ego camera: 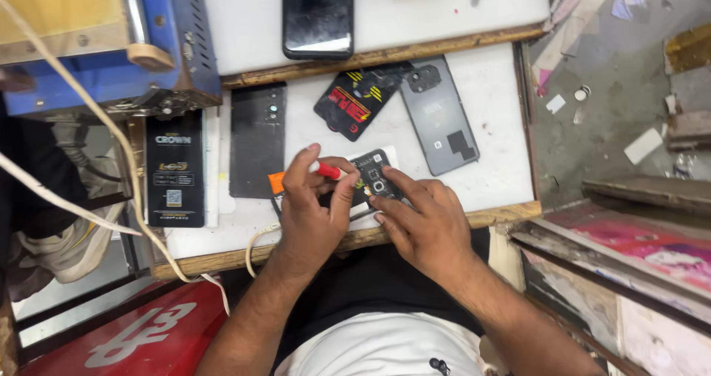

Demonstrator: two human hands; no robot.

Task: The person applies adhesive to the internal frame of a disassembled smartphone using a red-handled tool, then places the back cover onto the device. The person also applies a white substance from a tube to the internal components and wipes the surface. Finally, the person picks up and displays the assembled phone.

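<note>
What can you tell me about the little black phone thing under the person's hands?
The black phone part is a small, dark, flat piece with a round camera ring and tiny components showing, so it looks opened up. It lies flat on the white work surface near the front wooden edge. The right hand presses fingertips on it, while the left hand holds a red-handled tool against it.

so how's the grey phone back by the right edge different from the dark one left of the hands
The grey phone back is lighter in colour and lies tilted on the white worktop, while the dark phone back is near black and lies straight, parallel to the black box beside it. The grey one carries a dark patch low on its face; the dark one looks plain apart from its camera holes. Both lie flat and untouched, each with a camera cutout near the top.
</note>
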